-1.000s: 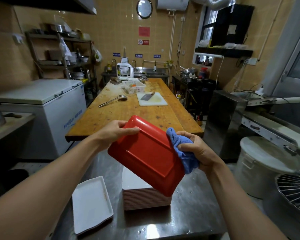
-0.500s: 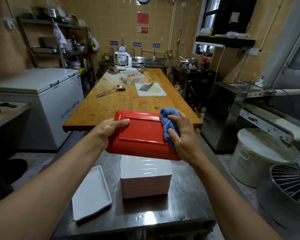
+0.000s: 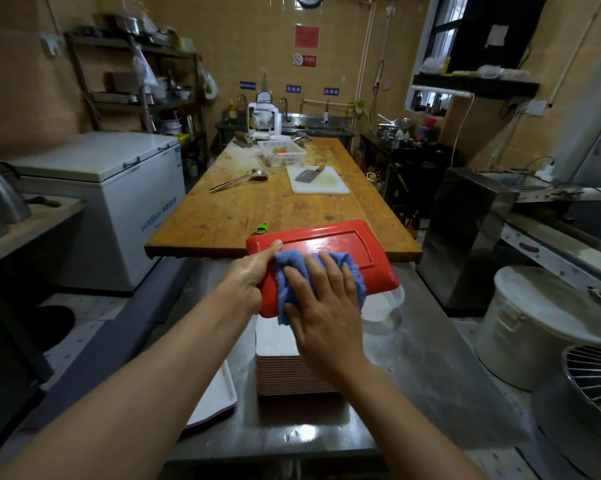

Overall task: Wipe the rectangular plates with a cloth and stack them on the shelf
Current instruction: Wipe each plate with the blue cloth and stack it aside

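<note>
Blue cloth [image 3: 288, 271] lies flat under the right hand [image 3: 321, 299], whose straight, spread fingers [image 3: 330, 271] press it onto the upturned underside of a red plate [image 3: 344, 251]. The left hand [image 3: 249, 277] grips the plate's near left corner, thumb curled over the rim and the other fingers hidden beneath. The plate is held in the air, tilted slightly, just above a stack [image 3: 285, 375] of rectangular plates standing on the steel surface [image 3: 413, 368]. To the left of the stack, one white plate [image 3: 216, 400] lies alone on the same surface, partly hidden by the left forearm. A clear container [image 3: 382, 310] sits just right of the stack, under the red plate's far corner.

Beyond the steel surface runs a long wooden table [image 3: 257, 209] with a ladle [image 3: 238, 180], a white basket [image 3: 281, 154] and a cleaver [image 3: 309, 174] on a cutting board [image 3: 321, 181]. A white chest freezer [image 3: 119, 188] stands at left; a metal shelf [image 3: 136, 95] crowded with pots stands against the tiled wall behind it.

By the look of it, the job is in its early part: one plate is mid-wipe, a tall stack waits below, and no wiped rectangular plates can be made out on the shelf. Whether the lone white plate is already wiped cannot be told.
</note>
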